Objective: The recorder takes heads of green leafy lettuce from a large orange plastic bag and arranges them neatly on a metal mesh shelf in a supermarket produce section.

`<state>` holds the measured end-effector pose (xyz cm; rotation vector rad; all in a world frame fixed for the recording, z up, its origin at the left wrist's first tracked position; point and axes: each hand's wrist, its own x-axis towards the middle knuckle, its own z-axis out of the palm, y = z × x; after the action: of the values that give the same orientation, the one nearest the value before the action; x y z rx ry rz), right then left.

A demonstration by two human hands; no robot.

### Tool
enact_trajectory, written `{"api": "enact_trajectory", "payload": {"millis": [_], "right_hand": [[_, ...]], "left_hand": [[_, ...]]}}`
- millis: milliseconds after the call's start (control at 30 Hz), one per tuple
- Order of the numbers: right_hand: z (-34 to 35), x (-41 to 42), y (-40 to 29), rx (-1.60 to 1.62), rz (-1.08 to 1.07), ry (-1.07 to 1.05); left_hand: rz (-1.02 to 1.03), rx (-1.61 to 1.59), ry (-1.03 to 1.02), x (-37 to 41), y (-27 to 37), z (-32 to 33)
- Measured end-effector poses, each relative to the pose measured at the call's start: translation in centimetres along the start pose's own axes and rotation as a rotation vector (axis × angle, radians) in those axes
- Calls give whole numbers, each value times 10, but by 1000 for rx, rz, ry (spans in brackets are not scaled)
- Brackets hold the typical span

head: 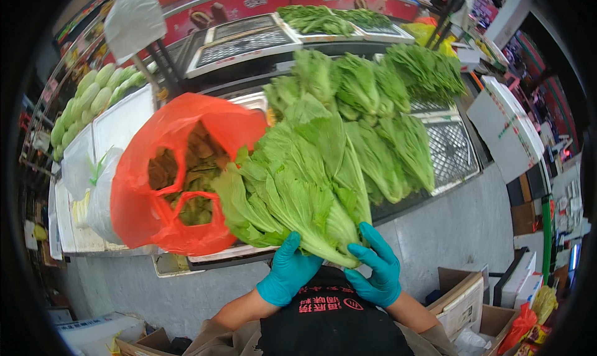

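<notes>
A large head of leafy mustard greens (308,178) lies before me, its pale stem end towards my body. My left hand (291,272), in a teal glove, supports the underside of the stem end; some fingers are hidden beneath it. My right hand (375,265), gloved alike, has its fingers on the right side of the stem end. To the left stands a red plastic bag (135,183) with its mouth open, holding brownish and green leaves (198,169). More heads of leafy greens (359,85) lie behind and to the right of the held one.
Farther back are empty-looking mesh-lined trays (247,43) and trays of loose greens (317,20). Pale green gourds (84,104) are piled at the left, near a white plastic bag (105,197). A white foam box (506,127) stands at the right; cardboard boxes (459,300) sit low at the right.
</notes>
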<state>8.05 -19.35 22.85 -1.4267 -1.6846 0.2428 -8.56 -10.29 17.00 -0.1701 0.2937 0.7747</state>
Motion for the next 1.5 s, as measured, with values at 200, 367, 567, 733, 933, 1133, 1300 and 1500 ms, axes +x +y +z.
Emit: {"api": "enact_trajectory", "payload": {"millis": [200, 367, 567, 733, 933, 1133, 1300, 1500], "right_hand": [[-65, -78, 54, 840, 789, 306], [-108, -176, 101, 719, 965, 638], [-163, -170, 138, 556, 635, 1140], [-179, -102, 159, 51, 524, 1182], [-126, -7, 188, 82, 441, 929], [-11, 32, 219, 19, 527, 18], [29, 17, 264, 601, 863, -43], [0, 42, 270, 348, 950, -255]], "left_hand": [[-303, 360, -7, 38, -92, -60], [-617, 1001, -190, 97, -197, -20], [-437, 997, -368, 132, -272, 37], [650, 1886, -218, 143, -162, 9], [808, 2365, 538, 170, -54, -52], [777, 2248, 416, 160, -33, -75], [698, 2257, 416, 161, -24, -76], [865, 2215, 470, 183, 0, -34]]}}
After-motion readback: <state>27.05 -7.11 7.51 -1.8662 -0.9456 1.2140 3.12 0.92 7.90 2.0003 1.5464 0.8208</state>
